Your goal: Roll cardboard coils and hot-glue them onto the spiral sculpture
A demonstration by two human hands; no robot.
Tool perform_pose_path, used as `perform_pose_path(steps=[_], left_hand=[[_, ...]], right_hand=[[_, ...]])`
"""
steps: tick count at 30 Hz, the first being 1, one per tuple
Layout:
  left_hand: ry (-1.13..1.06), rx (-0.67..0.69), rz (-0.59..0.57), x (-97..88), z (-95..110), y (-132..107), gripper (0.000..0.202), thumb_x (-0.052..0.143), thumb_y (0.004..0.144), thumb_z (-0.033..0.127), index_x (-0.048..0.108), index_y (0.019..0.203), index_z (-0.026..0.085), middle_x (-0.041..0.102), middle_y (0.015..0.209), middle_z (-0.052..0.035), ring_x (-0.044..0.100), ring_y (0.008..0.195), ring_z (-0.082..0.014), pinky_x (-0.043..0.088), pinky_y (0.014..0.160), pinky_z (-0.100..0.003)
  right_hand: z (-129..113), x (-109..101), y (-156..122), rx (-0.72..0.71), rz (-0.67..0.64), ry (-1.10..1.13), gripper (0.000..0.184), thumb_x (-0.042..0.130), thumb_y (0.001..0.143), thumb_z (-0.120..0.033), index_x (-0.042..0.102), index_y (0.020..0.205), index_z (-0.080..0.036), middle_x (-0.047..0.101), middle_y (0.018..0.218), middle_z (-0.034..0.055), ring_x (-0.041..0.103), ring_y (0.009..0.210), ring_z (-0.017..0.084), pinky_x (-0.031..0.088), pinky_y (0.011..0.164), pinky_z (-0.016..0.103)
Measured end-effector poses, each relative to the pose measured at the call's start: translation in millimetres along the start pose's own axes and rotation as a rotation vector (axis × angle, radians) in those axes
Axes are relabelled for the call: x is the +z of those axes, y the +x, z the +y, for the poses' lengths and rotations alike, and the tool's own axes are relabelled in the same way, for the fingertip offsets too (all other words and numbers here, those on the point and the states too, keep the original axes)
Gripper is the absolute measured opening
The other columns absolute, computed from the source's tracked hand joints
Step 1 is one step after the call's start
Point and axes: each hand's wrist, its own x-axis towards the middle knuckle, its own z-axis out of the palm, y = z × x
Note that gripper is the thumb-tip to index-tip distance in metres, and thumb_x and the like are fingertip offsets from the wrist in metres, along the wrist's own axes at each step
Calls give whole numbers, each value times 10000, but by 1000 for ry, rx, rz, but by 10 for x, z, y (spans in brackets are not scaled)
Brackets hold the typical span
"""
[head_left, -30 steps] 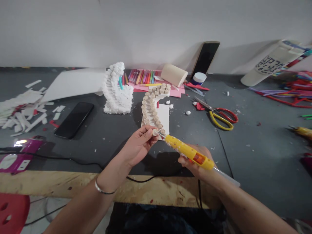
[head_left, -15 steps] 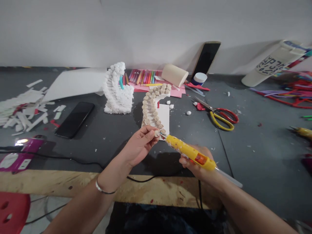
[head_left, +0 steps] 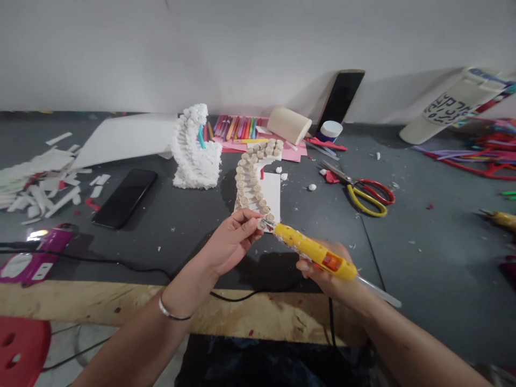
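Note:
Between the thumb and fingers of my left hand (head_left: 231,239) is a small rolled beige paper coil (head_left: 261,223). My right hand (head_left: 324,271) grips a yellow hot glue gun (head_left: 310,247), with a clear glue stick (head_left: 379,291) sticking out of its rear. The gun's nozzle is at the coil; whether it touches I cannot tell. Just beyond my hands stands a curved white piece covered with beige coils (head_left: 248,180), its lower part partly hidden by my left hand. A similar curved piece covered in white fluffy bits (head_left: 195,150) stands to its left.
Red-and-yellow-handled scissors (head_left: 363,193) lie to the right. A black phone (head_left: 124,199) and white scraps (head_left: 44,183) are on the left. Colored pens (head_left: 237,128), a small jar (head_left: 330,130), a leaning phone (head_left: 342,97) and a tumbler (head_left: 447,105) stand or lie behind. A black cable (head_left: 253,294) crosses the front.
The coil in my left hand has shifted very slightly at the glue gun's nozzle. Otherwise both hands stay nearly in place.

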Motion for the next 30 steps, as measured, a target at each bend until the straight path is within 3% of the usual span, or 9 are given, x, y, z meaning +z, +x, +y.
perform_pose_path(steps=[6,20,30], left_hand=[[-88,-11,8,20,27,1,283,878,632,279,690,798,147,652,707,-1,596,662,-62,472,634,-141],[-48,30,26,10,18,1,296,891,604,256,688,795,158,659,729,21,601,636,-43,479,643,-126],[-20,22,28,26,9,11,319,911,555,237,665,746,166,640,726,42,587,635,-36,488,633,-114]], right_hand=[[-1,3,12,17,-11,16,406,528,871,-505,475,612,-197,496,523,-35,419,471,87,316,460,241],[-68,19,33,-79,34,-101,485,482,885,-572,474,578,-197,490,504,-20,429,442,93,305,442,240],[-145,-18,61,-72,-16,-91,438,519,881,-504,379,587,-211,415,505,-41,365,437,80,278,430,233]])
